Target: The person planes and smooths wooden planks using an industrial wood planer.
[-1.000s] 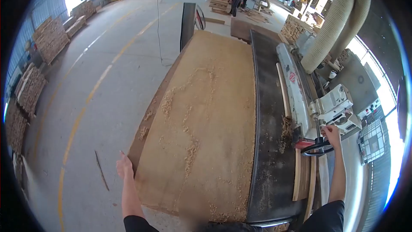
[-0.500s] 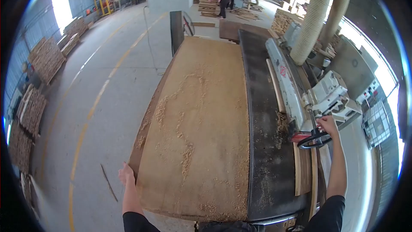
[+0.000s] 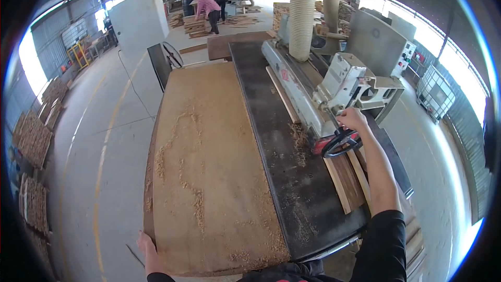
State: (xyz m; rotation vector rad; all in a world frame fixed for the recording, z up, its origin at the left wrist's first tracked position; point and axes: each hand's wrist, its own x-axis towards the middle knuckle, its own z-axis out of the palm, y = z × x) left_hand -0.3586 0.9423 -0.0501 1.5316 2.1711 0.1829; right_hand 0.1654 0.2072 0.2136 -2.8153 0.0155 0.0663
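A large tan wooden board point(image 3: 209, 141), strewn with sawdust and shavings, spans the worktable in front of me. My left hand point(image 3: 146, 244) is at its near left edge, closed against the rim, with some fingers hard to make out. On the right, a black handwheel point(image 3: 334, 149) is mounted at the near end of a long pale machine beam point(image 3: 297, 89). My right hand point(image 3: 353, 119) is closed at the top of this wheel, apparently round its handle. Wood strips point(image 3: 342, 183) lie below the wheel on the black tabletop point(image 3: 292, 203).
A thick ribbed hose point(image 3: 301, 15) rises from the machine. Control buttons point(image 3: 405, 57) show on a grey cabinet behind it. Stacked wood point(image 3: 32, 138) stands along the left wall. A person in pink point(image 3: 207, 6) bends over timber at the back, beside another person in black.
My view has swung to the right, so the board and machine sit further left. Both hands keep their places, at the board's edge and the handwheel.
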